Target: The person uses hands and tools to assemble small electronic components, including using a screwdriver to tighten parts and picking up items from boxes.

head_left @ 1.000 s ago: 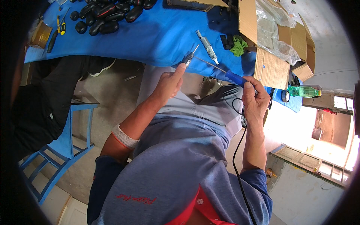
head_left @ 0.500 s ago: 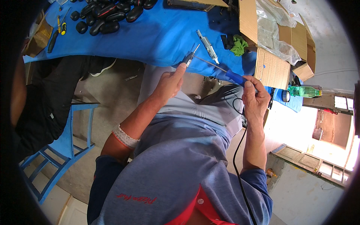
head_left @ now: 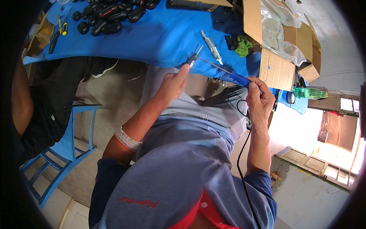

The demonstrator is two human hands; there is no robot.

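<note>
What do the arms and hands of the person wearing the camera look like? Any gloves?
No gloves: the left hand and right hand are bare. Both sleeves are short and dark blue. Around the left arm, below its sleeve, is a whitish band with an orange edge. The right forearm looks plain, with a black cable beside it.

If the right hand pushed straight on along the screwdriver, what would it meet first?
Likely the small metal part in the left hand: the screwdriver tip looks right at it, though depth leaves contact uncertain.
</note>
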